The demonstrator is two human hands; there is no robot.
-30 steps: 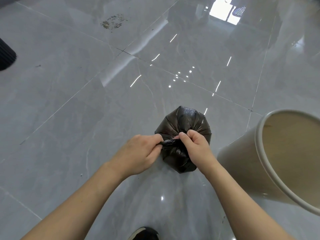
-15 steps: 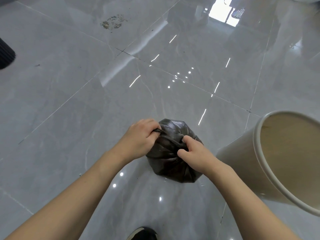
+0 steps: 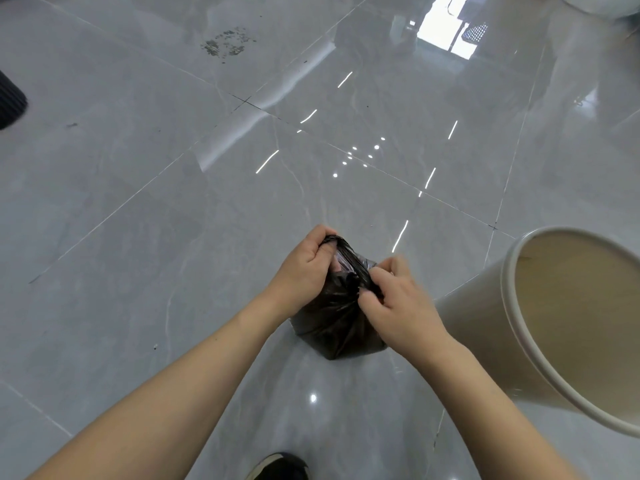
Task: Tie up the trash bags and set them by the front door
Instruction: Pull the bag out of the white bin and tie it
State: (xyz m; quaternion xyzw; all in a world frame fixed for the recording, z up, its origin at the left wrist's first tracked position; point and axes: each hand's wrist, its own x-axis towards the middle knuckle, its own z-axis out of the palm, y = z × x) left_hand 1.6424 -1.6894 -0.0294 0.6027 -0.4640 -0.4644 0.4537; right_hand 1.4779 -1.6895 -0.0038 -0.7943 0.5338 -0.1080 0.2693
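A small black trash bag [image 3: 337, 323] sits on the glossy grey tile floor, low in the middle of the view. My left hand [image 3: 304, 271] grips a twisted strand of the bag's top, pulled up and to the left. My right hand [image 3: 398, 306] pinches the bag's gathered neck on the right side. A dark bunch of plastic shows between the two hands. Both forearms reach in from the bottom of the frame, and the hands hide part of the bag's upper end.
A cream-coloured bin [image 3: 512, 327] with no liner stands close on the right, tilted in view. A patch of dirt [image 3: 228, 45] marks the floor at the far left. A black ribbed object [image 3: 10, 102] is at the left edge. My dark shoe [image 3: 280, 467] shows at the bottom.
My left hand has drawn its strand of the bag up and away from me. My right hand has moved onto the neck of the bag, and the bag now sits lower in view.
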